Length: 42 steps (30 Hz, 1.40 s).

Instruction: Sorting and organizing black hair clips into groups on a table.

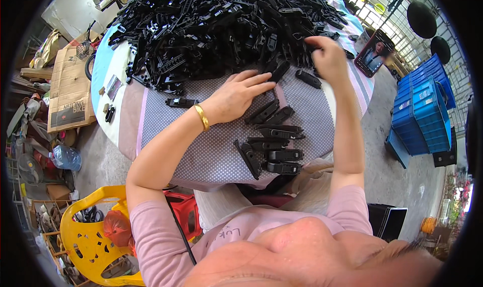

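Observation:
A large heap of small black plastic parts [211, 30] covers the far half of the table. My left hand [240, 95], with a gold bracelet at its wrist, lies low over the cloth, its fingers stretched out. Its fingertips reach a black part [280, 71] at the heap's near edge; whether they touch it is unclear. My right hand [328, 58] is raised at the heap's right side with bent fingers; what they hold, if anything, is lost against the black parts. Below it lies a single long black part [308, 78]. Several black clip-like pieces [279, 131] lie grouped nearer my body.
A patterned cloth covers the round table [196, 156]. One loose black piece [181, 103] lies left of my left hand. A phone [373, 54] stands at the right edge. Blue crates [422, 111] are on the right, a yellow chair [83, 236] and a cardboard box [70, 93] on the left.

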{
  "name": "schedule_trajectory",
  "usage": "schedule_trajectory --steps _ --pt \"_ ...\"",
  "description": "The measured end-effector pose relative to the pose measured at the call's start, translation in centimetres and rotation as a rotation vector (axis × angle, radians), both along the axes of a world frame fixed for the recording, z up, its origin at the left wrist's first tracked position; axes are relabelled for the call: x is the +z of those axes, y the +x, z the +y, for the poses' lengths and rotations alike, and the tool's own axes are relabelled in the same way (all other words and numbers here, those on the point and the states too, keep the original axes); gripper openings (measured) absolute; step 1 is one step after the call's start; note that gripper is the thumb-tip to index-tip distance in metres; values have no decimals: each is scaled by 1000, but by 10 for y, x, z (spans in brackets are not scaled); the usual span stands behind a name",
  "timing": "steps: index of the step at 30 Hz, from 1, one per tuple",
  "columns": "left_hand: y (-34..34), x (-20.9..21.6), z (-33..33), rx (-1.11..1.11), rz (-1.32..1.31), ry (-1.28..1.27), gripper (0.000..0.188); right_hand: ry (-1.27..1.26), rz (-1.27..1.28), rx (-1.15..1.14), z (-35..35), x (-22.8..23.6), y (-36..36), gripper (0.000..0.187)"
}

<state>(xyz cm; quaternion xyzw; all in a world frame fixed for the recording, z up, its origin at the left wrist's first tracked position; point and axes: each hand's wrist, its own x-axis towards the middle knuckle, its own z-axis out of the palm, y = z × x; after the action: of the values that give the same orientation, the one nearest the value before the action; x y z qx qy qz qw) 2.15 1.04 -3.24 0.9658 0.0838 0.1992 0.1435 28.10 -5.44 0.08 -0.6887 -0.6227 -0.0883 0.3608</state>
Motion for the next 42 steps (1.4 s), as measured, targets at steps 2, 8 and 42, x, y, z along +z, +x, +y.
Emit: schedule_trajectory --steps 2,8,42 --pt "4 -2 1 -11 26 101 39 -88 -167 -217 1 -20 38 41" --pt "-2 0 -2 135 -98 24 34 -506 -241 -367 3 -15 21 29" --pt "-21 25 -17 335 -325 -824 43 -85 603 528 -10 -18 -95 20"
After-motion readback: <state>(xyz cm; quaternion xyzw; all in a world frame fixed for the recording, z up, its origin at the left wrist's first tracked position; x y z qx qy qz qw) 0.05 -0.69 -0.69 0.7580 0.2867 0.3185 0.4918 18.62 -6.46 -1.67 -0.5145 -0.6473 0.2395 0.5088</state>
